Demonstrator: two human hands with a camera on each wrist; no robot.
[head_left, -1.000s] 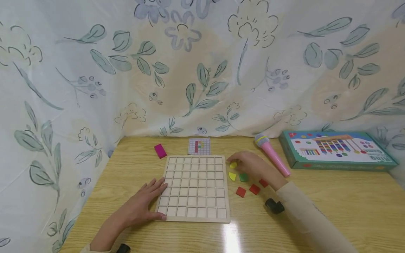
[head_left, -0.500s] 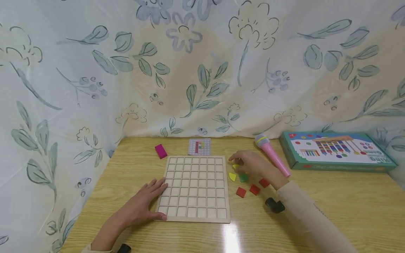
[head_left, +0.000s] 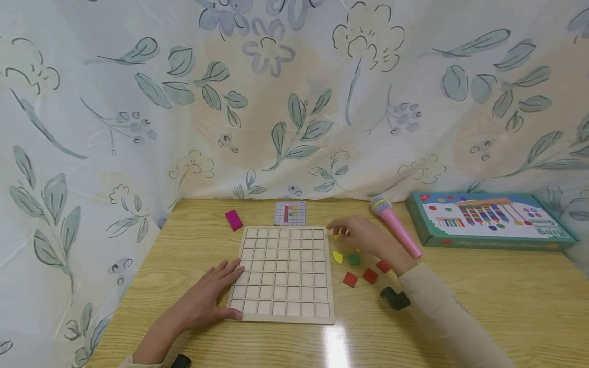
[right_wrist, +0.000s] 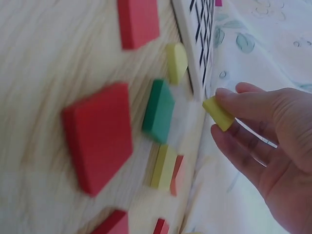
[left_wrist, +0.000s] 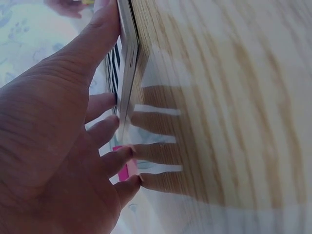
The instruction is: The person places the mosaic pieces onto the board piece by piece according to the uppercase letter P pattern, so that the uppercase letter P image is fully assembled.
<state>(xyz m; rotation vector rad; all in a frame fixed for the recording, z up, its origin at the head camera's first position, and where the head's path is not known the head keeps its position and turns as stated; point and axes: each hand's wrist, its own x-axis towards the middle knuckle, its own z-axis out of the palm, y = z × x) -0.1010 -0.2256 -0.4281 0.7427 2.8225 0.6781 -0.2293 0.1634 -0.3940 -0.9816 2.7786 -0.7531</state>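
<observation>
My left hand (head_left: 204,296) rests on the left edge of a wooden grid board (head_left: 281,266), thumb at its near corner and fingers extended along its side. In the right wrist view, my right hand (right_wrist: 273,131) pinches a small yellow block (right_wrist: 218,113) between thumb and fingers, above the table. In the head view that hand (head_left: 361,235) hovers beside the board's far right corner and partly hides the block. Below it lie a yellow quarter-round block (head_left: 338,256), a green square block (head_left: 354,258) and several red blocks (head_left: 350,279). The right wrist view also shows another yellow block (right_wrist: 163,165).
A printed pattern card (head_left: 290,213) with coloured squares lies behind the board, and a magenta block (head_left: 233,220) is left of it. A pink toy microphone (head_left: 400,230) and a green game box (head_left: 492,220) stand at the right. A floral cloth (head_left: 285,102) hangs behind the table.
My right hand has shifted slightly left toward the board's far right corner, with the yellow block in its fingers. The left hand and the board have stayed in place.
</observation>
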